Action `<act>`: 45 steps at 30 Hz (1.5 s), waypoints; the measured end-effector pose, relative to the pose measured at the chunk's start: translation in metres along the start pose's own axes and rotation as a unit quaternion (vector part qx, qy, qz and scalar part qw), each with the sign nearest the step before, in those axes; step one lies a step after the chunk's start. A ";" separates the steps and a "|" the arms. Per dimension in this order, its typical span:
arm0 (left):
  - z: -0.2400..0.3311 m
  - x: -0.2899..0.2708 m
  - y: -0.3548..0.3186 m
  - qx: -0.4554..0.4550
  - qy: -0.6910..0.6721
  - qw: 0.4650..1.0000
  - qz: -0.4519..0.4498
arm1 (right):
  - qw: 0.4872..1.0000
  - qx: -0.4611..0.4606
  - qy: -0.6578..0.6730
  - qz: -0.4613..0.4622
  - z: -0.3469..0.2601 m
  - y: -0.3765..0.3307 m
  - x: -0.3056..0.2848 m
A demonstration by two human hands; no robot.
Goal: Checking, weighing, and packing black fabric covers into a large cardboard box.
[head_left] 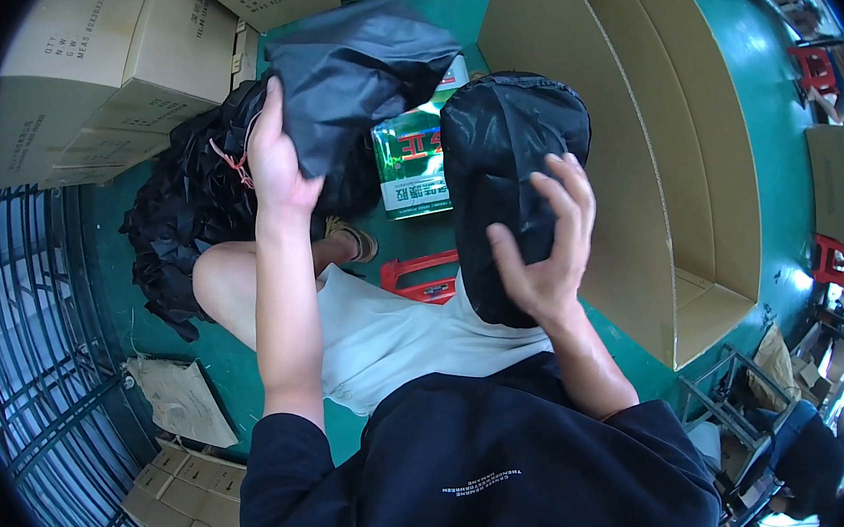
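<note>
My left hand (285, 166) is closed on the edge of a black fabric piece (359, 67), which looks like a limp bag or cover and spreads up and to the right. On the right, a long rounded black fabric bundle (497, 155) rests over my right thigh, its top edge gathered. Over its right side, my right hand (554, 245) has its fingers apart and slightly curved; whether they touch the cloth I cannot tell. Left of my left hand lies a big heap of crumpled black fabric (181, 207), with a thin pinkish-red cord (232, 162) near my wrist.
Between the fabrics stands a green and white tin (414, 188). Behind my legs is a red plastic stool (421, 274). A large open carton (641, 172) stands to the right, stacked cartons (71, 32) at upper left. Metal racks (37, 300) line the left.
</note>
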State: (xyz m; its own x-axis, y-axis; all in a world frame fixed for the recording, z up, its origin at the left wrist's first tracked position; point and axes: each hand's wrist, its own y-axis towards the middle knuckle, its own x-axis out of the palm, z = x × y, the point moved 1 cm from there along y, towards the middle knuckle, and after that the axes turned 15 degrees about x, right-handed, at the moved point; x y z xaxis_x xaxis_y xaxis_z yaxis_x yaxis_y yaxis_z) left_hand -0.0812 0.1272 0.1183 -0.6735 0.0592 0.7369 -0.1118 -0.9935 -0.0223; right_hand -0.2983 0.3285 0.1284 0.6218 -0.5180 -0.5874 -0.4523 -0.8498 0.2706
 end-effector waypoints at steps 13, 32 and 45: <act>0.020 0.013 -0.093 -0.099 -0.266 0.953 -0.106 | 0.872 0.150 0.330 -0.328 -0.066 0.003 0.070; -0.037 -0.011 -0.116 -0.243 0.006 0.968 0.057 | 0.427 0.419 0.765 -0.240 -0.017 0.024 0.055; 0.038 -0.026 -0.072 0.154 0.292 0.933 0.140 | 0.606 0.372 0.481 -0.513 -0.023 -0.026 0.065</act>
State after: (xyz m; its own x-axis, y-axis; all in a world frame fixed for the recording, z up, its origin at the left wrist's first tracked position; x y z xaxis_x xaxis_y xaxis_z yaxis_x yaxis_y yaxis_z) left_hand -0.0283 0.1931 0.1264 -0.9381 -0.2542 0.2354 0.2841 -0.9533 0.1028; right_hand -0.2312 0.3143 0.1006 0.7426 0.1235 0.6582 0.5469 -0.6791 -0.4896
